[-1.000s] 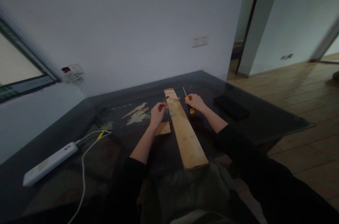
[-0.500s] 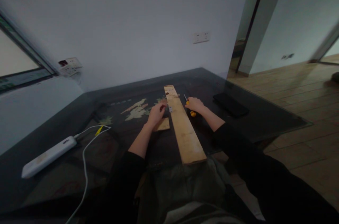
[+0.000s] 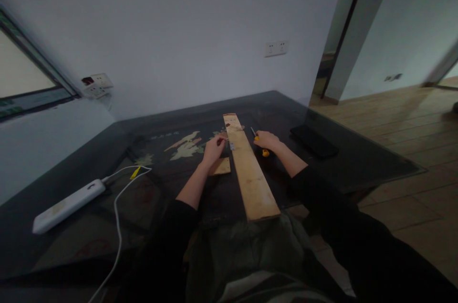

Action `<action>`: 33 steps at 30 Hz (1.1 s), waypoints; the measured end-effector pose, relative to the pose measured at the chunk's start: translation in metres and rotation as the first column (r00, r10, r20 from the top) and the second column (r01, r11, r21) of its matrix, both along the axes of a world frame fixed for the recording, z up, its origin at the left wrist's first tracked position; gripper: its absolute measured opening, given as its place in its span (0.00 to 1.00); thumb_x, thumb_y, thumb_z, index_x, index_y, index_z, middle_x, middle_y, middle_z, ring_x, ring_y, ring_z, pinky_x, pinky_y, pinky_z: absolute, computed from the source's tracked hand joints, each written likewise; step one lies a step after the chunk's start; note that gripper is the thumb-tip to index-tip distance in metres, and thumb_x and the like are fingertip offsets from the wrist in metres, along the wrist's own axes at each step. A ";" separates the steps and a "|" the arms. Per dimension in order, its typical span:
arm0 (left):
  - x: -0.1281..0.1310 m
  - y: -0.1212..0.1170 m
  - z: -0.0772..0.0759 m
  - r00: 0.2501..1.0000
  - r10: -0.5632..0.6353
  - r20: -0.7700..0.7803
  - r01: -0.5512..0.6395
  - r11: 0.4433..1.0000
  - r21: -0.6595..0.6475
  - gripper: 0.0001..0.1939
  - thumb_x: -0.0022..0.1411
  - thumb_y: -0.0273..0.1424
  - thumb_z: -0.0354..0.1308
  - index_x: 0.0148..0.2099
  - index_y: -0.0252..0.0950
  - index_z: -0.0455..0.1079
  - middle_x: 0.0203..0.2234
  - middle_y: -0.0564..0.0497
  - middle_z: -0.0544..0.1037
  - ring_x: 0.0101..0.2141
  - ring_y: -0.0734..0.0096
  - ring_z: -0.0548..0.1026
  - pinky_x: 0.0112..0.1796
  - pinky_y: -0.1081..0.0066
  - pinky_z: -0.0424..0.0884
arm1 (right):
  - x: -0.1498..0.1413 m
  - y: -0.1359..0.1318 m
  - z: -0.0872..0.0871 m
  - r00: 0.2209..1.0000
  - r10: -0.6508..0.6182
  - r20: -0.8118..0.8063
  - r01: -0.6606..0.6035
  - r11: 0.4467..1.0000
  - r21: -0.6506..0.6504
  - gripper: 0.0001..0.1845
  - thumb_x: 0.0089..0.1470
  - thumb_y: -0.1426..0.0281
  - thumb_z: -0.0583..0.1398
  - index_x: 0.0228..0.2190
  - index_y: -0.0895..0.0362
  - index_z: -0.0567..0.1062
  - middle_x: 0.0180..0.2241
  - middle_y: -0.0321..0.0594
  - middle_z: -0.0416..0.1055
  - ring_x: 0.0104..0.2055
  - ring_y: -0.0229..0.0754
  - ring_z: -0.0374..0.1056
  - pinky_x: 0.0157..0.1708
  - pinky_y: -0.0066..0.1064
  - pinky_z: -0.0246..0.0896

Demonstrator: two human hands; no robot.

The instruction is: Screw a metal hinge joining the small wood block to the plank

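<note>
A long wooden board (image 3: 252, 176) lies lengthwise on the dark table, its near end by my lap. On its left edge sits a small metal piece (image 3: 232, 146) that looks like a hinge. My left hand (image 3: 214, 147) is just left of that piece, thumb and fingers pinched on something too small to make out. Below this hand lies a short wood piece (image 3: 221, 166), partly covered by the wrist. To the right of the board, my right hand (image 3: 266, 141) is closed around a screwdriver with a yellow handle (image 3: 265, 152); its thin shaft points away from me.
A black flat object (image 3: 314, 141) lies on the table (image 3: 365, 160) to the right. On the left are a white power strip (image 3: 69, 206) and its cable (image 3: 117, 226) with a yellow tag (image 3: 135, 172). Wall sockets (image 3: 276, 48) are beyond the table.
The view has shifted slightly. Both hands stay in nearly the same places beside the board, the left still pinched and the right still holding the screwdriver.
</note>
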State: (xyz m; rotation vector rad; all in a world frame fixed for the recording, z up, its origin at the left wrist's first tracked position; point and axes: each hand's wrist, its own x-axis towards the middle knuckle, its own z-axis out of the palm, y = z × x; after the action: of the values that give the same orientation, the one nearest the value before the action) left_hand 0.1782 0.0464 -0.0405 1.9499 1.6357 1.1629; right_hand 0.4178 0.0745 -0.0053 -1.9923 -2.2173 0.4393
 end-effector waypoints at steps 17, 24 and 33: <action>-0.002 0.017 -0.004 0.997 -0.073 0.003 0.073 0.989 -0.125 0.07 0.63 0.30 0.57 0.33 0.35 0.73 0.31 0.49 0.80 0.36 0.66 0.76 0.43 0.68 0.70 | 0.000 -0.002 0.004 0.993 -0.099 -0.072 0.112 0.970 0.214 0.26 0.65 0.56 0.55 0.58 0.56 0.70 0.57 0.53 0.72 0.57 0.56 0.70 0.51 0.42 0.65; -0.001 0.017 -0.005 0.993 -0.116 0.029 0.119 0.982 -0.147 0.09 0.63 0.32 0.57 0.30 0.36 0.72 0.29 0.50 0.78 0.35 0.66 0.74 0.41 0.68 0.69 | -0.005 -0.007 0.011 0.988 -0.047 -0.148 0.092 0.943 0.319 0.21 0.66 0.59 0.54 0.53 0.55 0.75 0.51 0.48 0.76 0.51 0.51 0.72 0.46 0.38 0.65; 0.000 0.023 -0.011 0.993 -0.099 0.066 0.107 0.983 -0.147 0.08 0.63 0.31 0.58 0.30 0.36 0.70 0.28 0.52 0.75 0.32 0.68 0.71 0.38 0.69 0.67 | -0.026 -0.015 0.006 0.953 0.185 -0.241 -0.058 0.889 0.453 0.15 0.63 0.65 0.56 0.45 0.57 0.80 0.41 0.45 0.78 0.41 0.45 0.71 0.41 0.34 0.62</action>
State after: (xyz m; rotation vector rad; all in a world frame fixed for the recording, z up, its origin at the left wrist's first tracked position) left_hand 0.1783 0.0691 -0.0513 1.8651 1.5268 1.0172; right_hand 0.3914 0.0591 0.0005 -1.4651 -2.0443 0.1860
